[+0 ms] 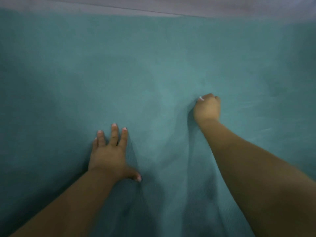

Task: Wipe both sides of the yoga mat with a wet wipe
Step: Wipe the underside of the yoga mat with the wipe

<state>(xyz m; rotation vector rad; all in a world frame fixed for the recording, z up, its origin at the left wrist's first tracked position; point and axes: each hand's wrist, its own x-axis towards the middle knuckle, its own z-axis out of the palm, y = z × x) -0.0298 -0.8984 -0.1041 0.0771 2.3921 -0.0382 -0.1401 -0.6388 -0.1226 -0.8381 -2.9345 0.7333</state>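
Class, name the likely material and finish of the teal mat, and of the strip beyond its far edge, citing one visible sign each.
Teal mat: probably foam or rubber, matte; fine ribbed texture near the left hand, no glare. Strip: greyish-lilac, smooth, possibly flooring; too blurred to tell.

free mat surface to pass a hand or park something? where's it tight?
The yoga mat is bare beyond both hands up to its far edge, and along the left and right sides. Tighter near the bottom: the left hand presses flat, the right hand is curled farther out, seemingly around something white, leaving a bare lane between the forearms.
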